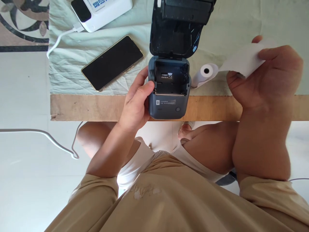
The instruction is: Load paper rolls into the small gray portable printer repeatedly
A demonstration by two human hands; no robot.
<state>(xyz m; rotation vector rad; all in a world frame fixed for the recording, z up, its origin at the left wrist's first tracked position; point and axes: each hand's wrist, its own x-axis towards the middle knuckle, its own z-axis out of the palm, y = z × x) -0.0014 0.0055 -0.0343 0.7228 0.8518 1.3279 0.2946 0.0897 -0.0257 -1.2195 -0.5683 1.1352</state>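
A small dark grey label printer (167,103) stands at the near edge of the table with its lid (176,29) swung open and its paper bay empty. My left hand (136,103) grips the printer's left side, thumb on its top corner. My right hand (265,75) pinches the loose end of a white paper strip (241,61). The strip runs to a white paper roll (205,74), which hangs or lies just right of the printer; I cannot tell which.
A black smartphone (112,62) lies face up left of the printer on a pale green cloth (65,64). A white device (101,11) with a white cable (60,35) sits at the back left. The wooden table edge (91,108) runs across; below are my knees and white floor.
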